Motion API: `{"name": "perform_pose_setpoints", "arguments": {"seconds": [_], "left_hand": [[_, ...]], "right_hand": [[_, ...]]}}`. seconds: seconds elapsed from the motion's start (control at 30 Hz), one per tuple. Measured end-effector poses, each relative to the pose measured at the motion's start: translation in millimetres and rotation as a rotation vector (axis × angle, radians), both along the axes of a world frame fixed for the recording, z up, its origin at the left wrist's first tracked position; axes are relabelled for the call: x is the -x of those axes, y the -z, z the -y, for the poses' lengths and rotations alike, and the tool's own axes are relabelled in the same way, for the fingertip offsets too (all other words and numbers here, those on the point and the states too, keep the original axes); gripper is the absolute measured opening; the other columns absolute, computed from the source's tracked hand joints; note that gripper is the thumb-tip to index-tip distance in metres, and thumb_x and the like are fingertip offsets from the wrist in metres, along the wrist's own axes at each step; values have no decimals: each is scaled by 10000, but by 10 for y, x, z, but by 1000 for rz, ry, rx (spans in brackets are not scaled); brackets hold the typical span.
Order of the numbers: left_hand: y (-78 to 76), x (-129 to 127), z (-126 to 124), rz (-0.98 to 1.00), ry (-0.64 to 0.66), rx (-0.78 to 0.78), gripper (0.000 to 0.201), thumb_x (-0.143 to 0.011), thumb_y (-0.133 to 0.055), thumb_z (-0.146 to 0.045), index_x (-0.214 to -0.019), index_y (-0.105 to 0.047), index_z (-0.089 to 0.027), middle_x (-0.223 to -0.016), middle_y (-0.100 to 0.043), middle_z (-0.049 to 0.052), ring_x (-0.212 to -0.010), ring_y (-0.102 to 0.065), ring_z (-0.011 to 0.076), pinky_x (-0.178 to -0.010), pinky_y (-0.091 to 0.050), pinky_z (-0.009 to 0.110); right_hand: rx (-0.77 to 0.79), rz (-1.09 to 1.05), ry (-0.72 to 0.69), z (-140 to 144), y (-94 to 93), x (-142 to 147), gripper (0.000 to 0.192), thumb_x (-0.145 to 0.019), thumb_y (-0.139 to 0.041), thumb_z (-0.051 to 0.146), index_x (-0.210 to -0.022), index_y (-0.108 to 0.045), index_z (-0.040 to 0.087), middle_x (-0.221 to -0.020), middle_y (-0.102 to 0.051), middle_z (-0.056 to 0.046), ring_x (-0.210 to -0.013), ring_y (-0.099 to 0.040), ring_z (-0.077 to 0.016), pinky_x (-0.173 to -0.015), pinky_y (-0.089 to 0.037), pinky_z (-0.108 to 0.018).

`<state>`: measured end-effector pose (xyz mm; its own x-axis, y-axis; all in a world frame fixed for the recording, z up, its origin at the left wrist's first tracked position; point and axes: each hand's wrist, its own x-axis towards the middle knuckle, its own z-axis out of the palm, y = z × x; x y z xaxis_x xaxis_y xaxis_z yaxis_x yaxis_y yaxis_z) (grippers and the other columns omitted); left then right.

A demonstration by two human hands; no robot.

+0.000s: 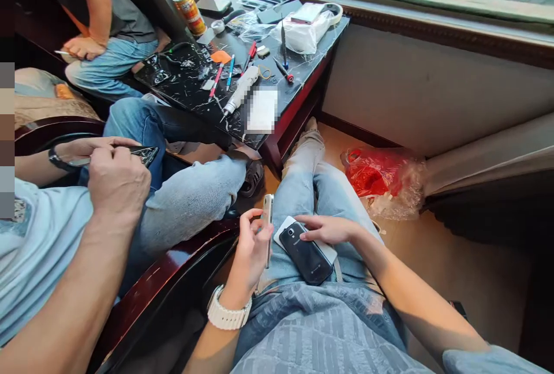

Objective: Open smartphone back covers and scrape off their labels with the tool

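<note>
A slim phone (268,221) is gripped edge-on in the left hand (253,247) for inspection, while a black phone (306,251) is steadied on the lap under the flat, unclenched right hand (326,228).

Black smartphone (306,251) on the person's lap: a small pale brand mark sits near its upper end, too small to read letter by letter. Drink can (189,12) at the far edge of the marble-topped table (303,68): red and yellow printed label, lettering illegible. No other text, number or sign can be read.
</note>
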<state>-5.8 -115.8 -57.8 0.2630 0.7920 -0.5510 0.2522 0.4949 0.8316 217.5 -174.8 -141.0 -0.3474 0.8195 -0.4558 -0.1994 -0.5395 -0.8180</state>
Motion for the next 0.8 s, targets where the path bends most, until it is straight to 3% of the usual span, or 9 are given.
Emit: {"name": "perform_pose_setpoints", "arguments": {"seconds": [0.07,0.13,0.23,0.3,0.4,0.5,0.57,0.67,0.8], "left_hand": [[-25,-64,32,181,-89,123,563,-872,-688,-577,-1282,-455,-269,-930,-527,-46,-609,-436,70,-508,-347,201],[-38,-125,77,335,-144,235,626,-850,-772,-551,-1321,-489,-251,-936,-531,-37,-650,-479,72,-534,-396,201],[-40,-178,131,527,-125,377,667,-822,-856,-504,-1333,-535,-219,-859,-521,-45,-633,-498,71,-531,-436,202],[-44,-192,148,593,-101,421,638,-824,-867,-456,-1322,-539,-229,-849,-545,-44,-604,-505,69,-507,-442,199],[-79,-220,152,608,-87,460,655,-821,-830,-361,-1388,-508,-296,-1031,-651,7,-750,-652,141,-623,-572,279],[-125,-283,140,629,-54,509,739,-801,-764,-348,-1481,-477,-312,-1285,-682,81,-1004,-720,259,-838,-622,435],[-144,-333,130,653,-29,547,681,-850,-697,-472,-1472,-519,-258,-1369,-671,127,-1010,-717,276,-865,-601,448],[-156,-390,122,721,0,595,629,-969,-513,-665,-1361,-641,-190,-1313,-699,149,-928,-696,249,-818,-573,401],[-164,-407,123,769,-26,661,714,-1050,-352,-685,-1212,-726,-99,-1016,-733,144,-846,-692,227,-795,-573,359]], "right_hand": [[-30,-12,-150,-156,-34,-78,356,-729,-911,311,-1051,-813,197,-847,-767,-2,-738,-702,-204,-696,-590,-304],[-66,-24,-264,-246,-92,-153,360,-745,-888,328,-1069,-814,191,-902,-787,-11,-800,-735,-220,-718,-605,-315],[-129,-8,-370,-243,-166,-248,363,-792,-831,349,-1119,-815,193,-956,-795,-8,-899,-754,-229,-769,-614,-314],[-178,66,-387,-161,-180,-273,343,-810,-803,327,-1130,-823,206,-845,-770,13,-769,-726,-200,-704,-592,-279],[-276,272,-287,49,-170,-224,291,-828,-780,257,-1114,-833,251,-798,-727,14,-711,-662,-178,-728,-553,-269],[-355,458,-126,299,-173,-114,229,-913,-728,305,-1119,-821,267,-1127,-733,-69,-1043,-681,-260,-985,-523,-379],[-367,547,-46,448,-187,-46,251,-983,-683,389,-1159,-796,251,-1217,-714,-106,-1158,-654,-308,-1049,-488,-443],[-343,640,33,597,-211,18,364,-1075,-572,476,-1291,-725,225,-1259,-721,-131,-1186,-658,-324,-1040,-482,-467],[-340,689,58,656,-245,52,451,-1079,-565,523,-1385,-660,206,-1330,-700,-143,-1199,-655,-341,-1023,-485,-475]]}}
